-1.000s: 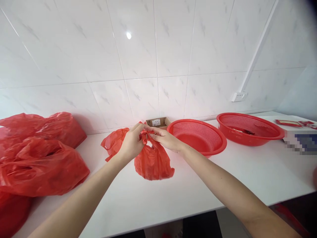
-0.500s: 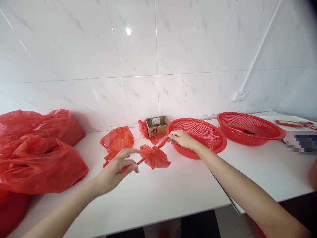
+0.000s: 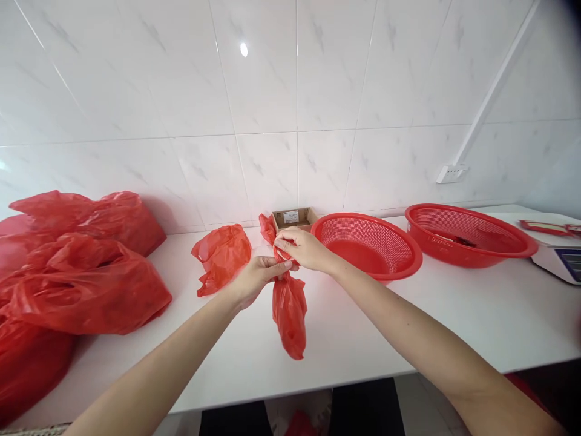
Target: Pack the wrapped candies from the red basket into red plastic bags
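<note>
A small red plastic bag (image 3: 290,318) hangs from both hands above the white table, its gathered neck between the fingers. My left hand (image 3: 261,275) is closed, thumb and fingers pinching the bag's neck from the left. Against it, my right hand (image 3: 299,245) is closed on the twisted top of the same bag. The exact grip where the fingers overlap is hidden. Left of the hands lies a crumpled red plastic bag (image 3: 222,254). Just behind them stands a small cardboard box (image 3: 308,217), partly covered by my right hand, with more red plastic (image 3: 267,228) beside it.
Large filled red bags (image 3: 95,278) are heaped at the left. Two red mesh baskets stand to the right, a near one (image 3: 411,254) and a farther one (image 3: 472,257) with something dark inside. A scale (image 3: 551,260) sits at the far right, before the tiled wall (image 3: 267,175).
My hands, earlier apart and each pulling one end of the bag's top, have come together at its neck. The bag has risen and now hangs lengthwise. The view has shifted slightly.
</note>
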`<action>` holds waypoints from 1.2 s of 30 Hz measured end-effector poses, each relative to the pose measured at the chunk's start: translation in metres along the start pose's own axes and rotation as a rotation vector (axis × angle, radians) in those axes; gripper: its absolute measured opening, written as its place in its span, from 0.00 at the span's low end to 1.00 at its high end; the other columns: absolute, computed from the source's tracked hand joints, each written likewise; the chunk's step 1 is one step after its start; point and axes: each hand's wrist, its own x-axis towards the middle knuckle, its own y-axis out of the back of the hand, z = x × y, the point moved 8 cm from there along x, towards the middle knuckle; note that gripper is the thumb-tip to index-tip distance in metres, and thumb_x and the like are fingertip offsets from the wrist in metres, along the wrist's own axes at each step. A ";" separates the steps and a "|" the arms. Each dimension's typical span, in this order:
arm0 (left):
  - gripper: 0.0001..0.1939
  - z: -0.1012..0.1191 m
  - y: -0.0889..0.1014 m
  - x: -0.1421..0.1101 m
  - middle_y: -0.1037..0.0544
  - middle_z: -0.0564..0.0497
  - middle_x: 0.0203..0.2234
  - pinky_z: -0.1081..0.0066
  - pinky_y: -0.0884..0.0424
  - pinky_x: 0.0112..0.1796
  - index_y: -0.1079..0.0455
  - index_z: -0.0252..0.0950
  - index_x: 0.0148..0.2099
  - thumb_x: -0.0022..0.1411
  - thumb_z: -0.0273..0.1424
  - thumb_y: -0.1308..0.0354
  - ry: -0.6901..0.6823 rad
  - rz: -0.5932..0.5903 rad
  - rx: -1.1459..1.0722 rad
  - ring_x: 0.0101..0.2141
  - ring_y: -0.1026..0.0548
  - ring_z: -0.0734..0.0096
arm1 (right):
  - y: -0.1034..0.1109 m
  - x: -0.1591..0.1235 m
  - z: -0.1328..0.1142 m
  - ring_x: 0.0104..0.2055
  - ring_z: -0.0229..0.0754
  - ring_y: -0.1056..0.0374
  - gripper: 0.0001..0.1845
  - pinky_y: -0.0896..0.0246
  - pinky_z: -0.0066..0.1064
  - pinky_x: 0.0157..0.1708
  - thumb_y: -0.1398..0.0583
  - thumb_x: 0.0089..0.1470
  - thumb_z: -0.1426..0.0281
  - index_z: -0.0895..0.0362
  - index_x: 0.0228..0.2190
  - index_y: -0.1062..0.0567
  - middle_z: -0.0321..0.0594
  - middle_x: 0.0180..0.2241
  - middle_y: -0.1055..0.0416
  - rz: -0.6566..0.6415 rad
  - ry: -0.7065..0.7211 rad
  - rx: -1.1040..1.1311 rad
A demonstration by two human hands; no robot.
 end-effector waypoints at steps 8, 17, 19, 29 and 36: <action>0.19 0.001 0.018 -0.001 0.19 0.45 0.35 0.56 0.43 0.57 0.25 0.38 0.24 0.60 0.45 0.42 -0.091 0.115 0.109 0.53 0.31 0.54 | 0.014 -0.027 0.015 0.25 0.36 0.38 0.11 0.43 0.29 0.27 0.47 0.62 0.62 0.50 0.45 0.35 0.31 0.28 0.32 0.154 -0.102 0.089; 0.09 0.015 0.027 -0.016 0.21 0.46 0.37 0.60 0.29 0.43 0.22 0.39 0.35 0.55 0.38 0.36 -0.205 0.146 0.322 0.42 0.24 0.55 | -0.023 -0.064 0.022 0.22 0.36 0.40 0.09 0.45 0.28 0.23 0.44 0.58 0.67 0.51 0.42 0.34 0.28 0.22 0.35 0.052 -0.180 0.077; 0.07 0.016 0.026 -0.019 0.22 0.47 0.38 0.61 0.29 0.42 0.24 0.40 0.34 0.56 0.36 0.37 -0.238 0.162 0.399 0.43 0.25 0.57 | -0.016 -0.059 0.018 0.34 0.39 0.33 0.10 0.37 0.33 0.34 0.41 0.54 0.69 0.52 0.41 0.31 0.35 0.35 0.28 0.140 -0.085 -0.028; 0.04 0.021 0.020 -0.024 0.26 0.53 0.36 0.68 0.33 0.33 0.38 0.42 0.38 0.60 0.28 0.46 -0.445 0.341 0.562 0.30 0.29 0.70 | -0.036 -0.054 0.013 0.30 0.37 0.33 0.11 0.33 0.33 0.36 0.42 0.52 0.74 0.52 0.39 0.35 0.30 0.27 0.32 0.211 -0.029 0.280; 0.03 0.032 0.021 -0.034 0.26 0.52 0.36 0.68 0.33 0.35 0.30 0.42 0.40 0.63 0.32 0.45 -0.531 0.381 0.607 0.33 0.28 0.69 | -0.043 -0.048 0.018 0.33 0.40 0.29 0.10 0.31 0.37 0.37 0.45 0.60 0.63 0.56 0.41 0.32 0.36 0.30 0.30 -0.002 -0.155 0.702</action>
